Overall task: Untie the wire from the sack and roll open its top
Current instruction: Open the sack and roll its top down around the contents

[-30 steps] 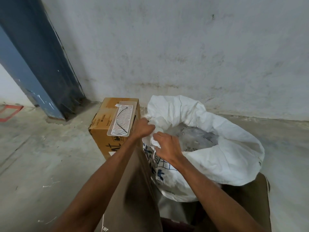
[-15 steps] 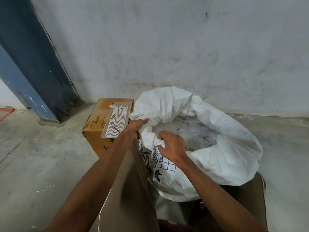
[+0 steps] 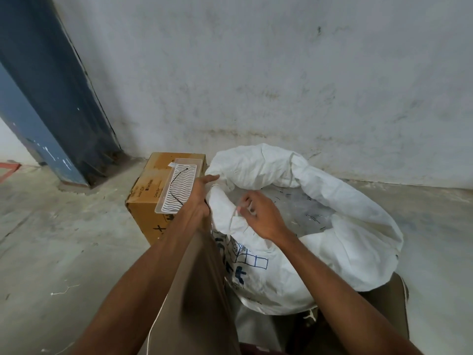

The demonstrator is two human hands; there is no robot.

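Observation:
A white woven sack (image 3: 358,242) with blue print stands open in front of me, its top rolled outward into a thick cuff. Clear plastic shows inside it. My left hand (image 3: 198,198) grips the near left part of the rim from outside. My right hand (image 3: 258,215) pinches the rolled rim just to the right, fingers curled over the fabric. A thin black wire (image 3: 176,185) lies loose on a white tray (image 3: 179,187) atop the cardboard box, apart from the sack.
A brown cardboard box (image 3: 151,201) stands just left of the sack, touching it. A blue pillar (image 3: 51,98) rises at the far left and a grey wall (image 3: 281,73) runs close behind. Bare concrete floor (image 3: 64,252) spreads to the left. My trouser legs frame the sack.
Both hands have shifted along the near rim, and the cuff is rolled lower and wider, so the sack's mouth shows more of the plastic inside.

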